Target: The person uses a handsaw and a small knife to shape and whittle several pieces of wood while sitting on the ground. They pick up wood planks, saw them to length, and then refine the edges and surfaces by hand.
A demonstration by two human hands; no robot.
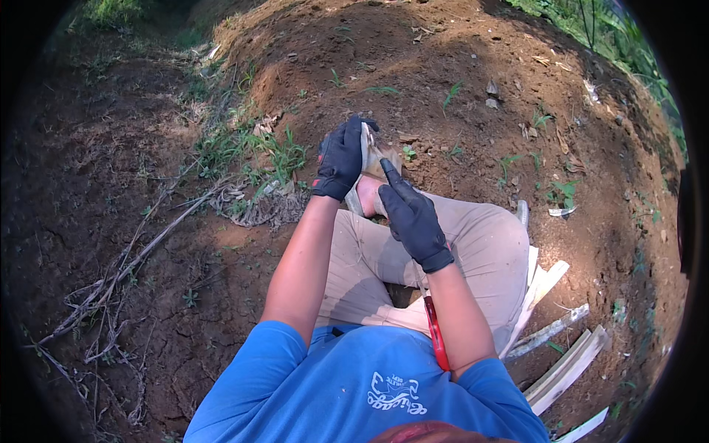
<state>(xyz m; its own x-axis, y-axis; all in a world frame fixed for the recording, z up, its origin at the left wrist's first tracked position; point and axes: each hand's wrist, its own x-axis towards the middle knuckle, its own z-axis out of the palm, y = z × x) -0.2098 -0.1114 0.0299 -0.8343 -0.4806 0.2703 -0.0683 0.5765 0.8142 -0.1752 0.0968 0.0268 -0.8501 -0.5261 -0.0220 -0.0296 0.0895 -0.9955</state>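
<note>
My left hand [341,161], in a black glove with red marks, is closed at the left edge of a pale, brown-stained piece [375,148] just above my foot [366,195]. Whether this piece is part of the shoe or a separate thing, I cannot tell. On its right side is my right hand [415,221], also in a black glove. One finger reaches forward to the piece and the others curl under, hiding anything in them. Beneath my right forearm, a slim red handle [436,334] lies against my shirt, with a thin pale strip running up from it.
My bent legs in beige trousers [484,229] surround the work. Pale split stalks [569,373] lie on the right. Dry twigs [125,266] and grass [284,155] are on the left. A brown soil slope [413,66] rises ahead.
</note>
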